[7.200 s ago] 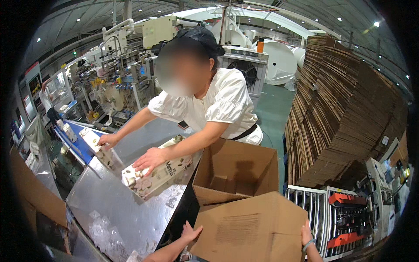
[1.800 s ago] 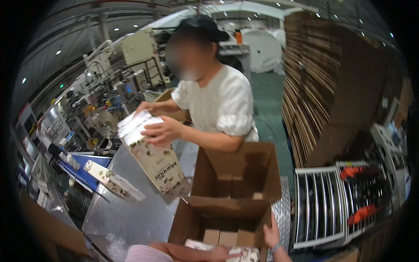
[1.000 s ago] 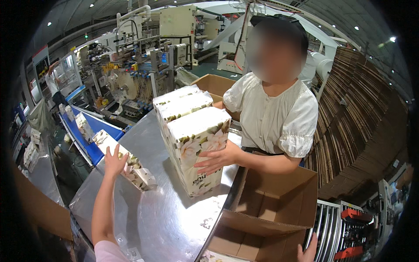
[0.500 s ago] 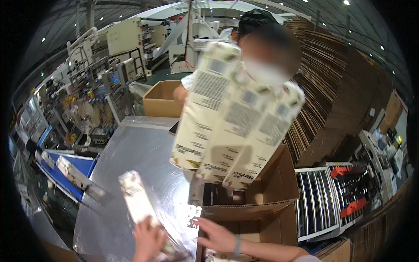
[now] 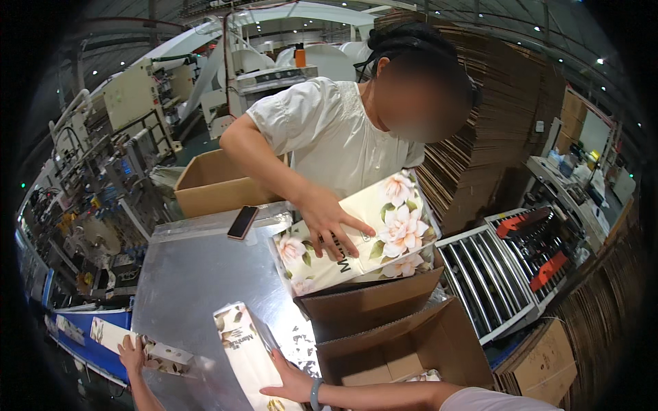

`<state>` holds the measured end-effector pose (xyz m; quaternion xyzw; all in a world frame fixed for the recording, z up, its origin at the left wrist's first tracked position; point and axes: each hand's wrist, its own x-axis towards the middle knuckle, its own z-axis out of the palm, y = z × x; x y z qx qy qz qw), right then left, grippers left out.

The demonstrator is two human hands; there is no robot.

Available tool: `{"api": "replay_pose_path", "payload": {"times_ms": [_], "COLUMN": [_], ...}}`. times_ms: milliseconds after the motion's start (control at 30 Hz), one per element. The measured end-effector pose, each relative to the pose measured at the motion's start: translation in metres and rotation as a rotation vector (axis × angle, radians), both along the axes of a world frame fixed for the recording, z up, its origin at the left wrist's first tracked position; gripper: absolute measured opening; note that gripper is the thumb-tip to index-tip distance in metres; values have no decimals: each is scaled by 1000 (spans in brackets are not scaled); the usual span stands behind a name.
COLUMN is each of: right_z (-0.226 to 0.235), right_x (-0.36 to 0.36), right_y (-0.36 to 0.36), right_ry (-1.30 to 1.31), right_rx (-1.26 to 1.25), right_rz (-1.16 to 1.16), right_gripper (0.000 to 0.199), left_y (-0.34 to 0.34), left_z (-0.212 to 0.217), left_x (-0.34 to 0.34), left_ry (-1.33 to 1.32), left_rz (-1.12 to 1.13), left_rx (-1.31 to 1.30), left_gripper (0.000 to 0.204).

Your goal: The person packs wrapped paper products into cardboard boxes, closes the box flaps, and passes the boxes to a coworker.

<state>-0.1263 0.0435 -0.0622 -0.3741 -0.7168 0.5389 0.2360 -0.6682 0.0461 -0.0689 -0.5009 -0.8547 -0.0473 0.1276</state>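
On the metal table lies a long cream pack (image 5: 241, 349) with floral print. My right hand (image 5: 291, 381) grips its side, thumb over the top and fingers along the far edge. At the table's left edge, my left hand (image 5: 131, 356) is closed on another cream floral pack (image 5: 108, 333) by the blue conveyor (image 5: 82, 353). A third similar pack (image 5: 166, 357) lies just right of that hand. To the right of my right hand stands an open cardboard box (image 5: 411, 349), with part of a floral pack (image 5: 428, 375) visible at its bottom.
Across the table, a co-worker (image 5: 343, 130) presses a hand on floral packs (image 5: 384, 226) above a second open box (image 5: 380, 301). A phone (image 5: 242, 222) lies on the metal table (image 5: 192, 267). A roller conveyor (image 5: 486, 274) and stacked flat cardboard (image 5: 486, 130) stand at the right.
My left hand has moved left from the table pack to the conveyor side. My right hand has come onto the table pack. The co-worker has lowered the raised packs to the far box.
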Motion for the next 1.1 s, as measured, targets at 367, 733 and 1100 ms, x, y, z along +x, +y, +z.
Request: {"api": "replay_pose_path", "payload": {"times_ms": [367,733,1100], "right_z": [-46,1,101], "right_x": [-27,-2,187], "right_y": [52,40,-47], "right_ry": [187,362,354], "right_rx": [-141,-718,164], "right_rz": [-3,97,227], "right_gripper": [96,80,56], "left_y": [-93,-52,-105], "left_z": [63,-11,177], "left_x": [307,283,456], "left_ry": [-705,-2057,-1790], "left_rz": [-477,-26,-588], "left_rx": [120,58,165], "left_gripper": [26,68,80]}}
